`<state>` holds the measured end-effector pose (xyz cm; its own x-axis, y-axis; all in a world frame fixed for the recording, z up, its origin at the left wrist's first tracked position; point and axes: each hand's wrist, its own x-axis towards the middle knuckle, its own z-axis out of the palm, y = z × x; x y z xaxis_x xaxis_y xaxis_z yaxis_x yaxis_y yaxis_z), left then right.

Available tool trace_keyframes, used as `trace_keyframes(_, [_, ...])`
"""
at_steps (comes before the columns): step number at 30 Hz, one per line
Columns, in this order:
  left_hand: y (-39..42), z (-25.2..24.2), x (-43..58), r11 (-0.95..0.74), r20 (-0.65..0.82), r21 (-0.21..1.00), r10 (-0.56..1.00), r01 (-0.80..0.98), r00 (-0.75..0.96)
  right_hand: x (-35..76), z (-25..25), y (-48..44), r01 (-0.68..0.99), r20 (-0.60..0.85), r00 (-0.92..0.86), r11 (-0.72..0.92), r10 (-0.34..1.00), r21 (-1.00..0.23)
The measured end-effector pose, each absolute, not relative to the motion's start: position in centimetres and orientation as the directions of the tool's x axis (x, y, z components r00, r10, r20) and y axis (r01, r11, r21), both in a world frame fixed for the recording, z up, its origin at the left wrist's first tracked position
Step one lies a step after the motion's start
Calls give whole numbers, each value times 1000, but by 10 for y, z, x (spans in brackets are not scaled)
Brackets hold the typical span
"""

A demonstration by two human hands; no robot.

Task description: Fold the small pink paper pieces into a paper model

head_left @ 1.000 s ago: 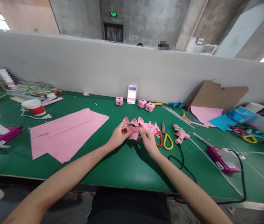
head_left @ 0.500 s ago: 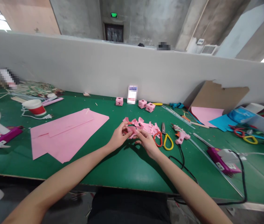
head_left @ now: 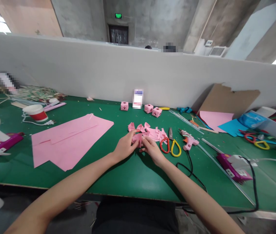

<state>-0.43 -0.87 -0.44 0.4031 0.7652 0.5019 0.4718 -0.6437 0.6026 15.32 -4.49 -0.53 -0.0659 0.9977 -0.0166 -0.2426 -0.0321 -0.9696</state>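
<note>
Both hands meet over the middle of the green table, fingers pinched on a small folded pink paper piece [head_left: 137, 139]. My left hand [head_left: 125, 145] grips it from the left, its fingers bent around it. From the other side, my right hand [head_left: 152, 149] pinches its edge; parts of the piece are hidden by the fingers. Pink paper scraps [head_left: 155, 133] lie just beyond the hands. Close to the right hand are scissors [head_left: 172, 145] with red and yellow handles, and a pink glue gun [head_left: 190, 142]. Behind stand pink paper cubes [head_left: 124, 106] with openings in their faces.
Large pink paper sheets [head_left: 72, 139] lie at left, near a red and white cup [head_left: 36, 113]. Purple power strips [head_left: 230, 169] sit on both sides. The glue gun's black cord [head_left: 192, 172] crosses the right front. A grey partition [head_left: 91, 71] borders the table's back.
My left hand has shifted its grip around the pink paper piece, its back turning more upward. My right fingers have moved slightly, staying on the piece. Other things lie as before.
</note>
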Motion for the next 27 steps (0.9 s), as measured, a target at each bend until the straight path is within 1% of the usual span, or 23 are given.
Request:
trace_keyframes(2, [-8,-4,-5,-634,492,629,773,450,401,152,-3,-46,-208,5,-66,-9,998,-978])
trace_keyframes(4, [-7,-4,-5,-610,477,688,788,393,389,152,-3,-46,-158,26,-65,16,998,-987])
trace_keyframes(7, [-5,-4,-3,-537,430,800,824,266,370,153,-3,-45,-100,46,-61,40,997,-994])
trace_keyframes(10, [-3,-3,-2,-457,373,870,856,187,357,155,-4,-43,-73,77,-51,73,996,-995])
trace_keyframes(14, [-1,-3,-2,-398,341,910,877,116,338,158,-4,-42,-88,95,-12,93,995,-992])
trace_keyframes(20, [-2,-6,-2,-322,293,946,891,27,345,160,-6,-37,-202,35,82,51,996,-978])
trace_keyframes(27, [-4,2,-1,-284,274,959,889,-28,366,160,-5,-39,-222,27,72,42,997,-974])
